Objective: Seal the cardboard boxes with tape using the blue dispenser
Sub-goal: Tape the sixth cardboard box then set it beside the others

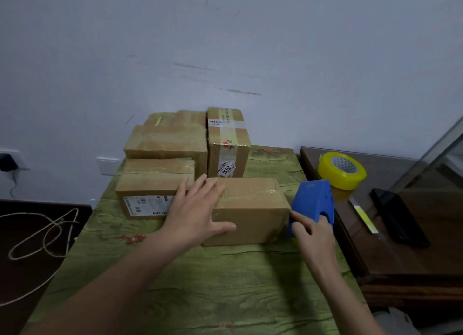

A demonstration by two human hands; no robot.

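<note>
Green wood-grain table (225,284) below me: the blue dispenser (314,204) sits against the right end of the front box (250,209). My right hand (313,234) curls round it, and my left hand (198,209) lies flat on top, fingers spread. The stacked boxes (165,144) behind look taped; I judge this one is mid-seal.

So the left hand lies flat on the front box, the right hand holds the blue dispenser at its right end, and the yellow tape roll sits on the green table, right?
Not quite. The head view shows the yellow tape roll on the dark side table, right of the green table. The rest holds.
</note>
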